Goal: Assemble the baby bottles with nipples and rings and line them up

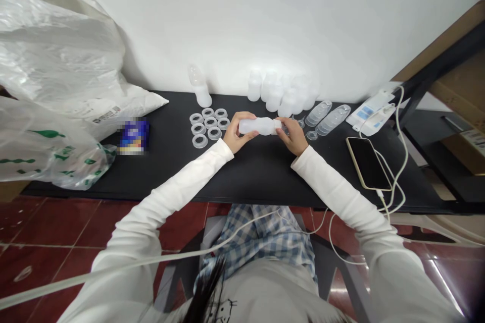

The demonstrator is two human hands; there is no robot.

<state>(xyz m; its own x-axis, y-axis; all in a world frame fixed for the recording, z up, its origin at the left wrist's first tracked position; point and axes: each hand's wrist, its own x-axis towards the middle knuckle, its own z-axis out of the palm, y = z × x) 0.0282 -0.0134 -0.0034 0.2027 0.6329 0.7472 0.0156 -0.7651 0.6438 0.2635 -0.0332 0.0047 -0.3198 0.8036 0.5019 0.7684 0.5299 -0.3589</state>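
A frosted white baby bottle (257, 126) lies level between my hands, above the black table. My left hand (238, 133) is closed around its base end. The fingers of my right hand (292, 135) are closed on the neck end, where a pale screw ring (278, 126) shows; part of that end is hidden by the fingers. To the left of my left hand lie several translucent screw rings (210, 122) in a cluster. Small clear teats (311, 135) and nested clear domed caps (333, 120) lie to the right of my right hand.
Several frosted bottles (286, 93) stand by the wall. One bottle with a clear domed cap (200, 88) stands behind the rings. Plastic bags (56, 60) and a blue packet (133, 136) are at left. A phone (368, 164) with white cables (401, 161) lies right.
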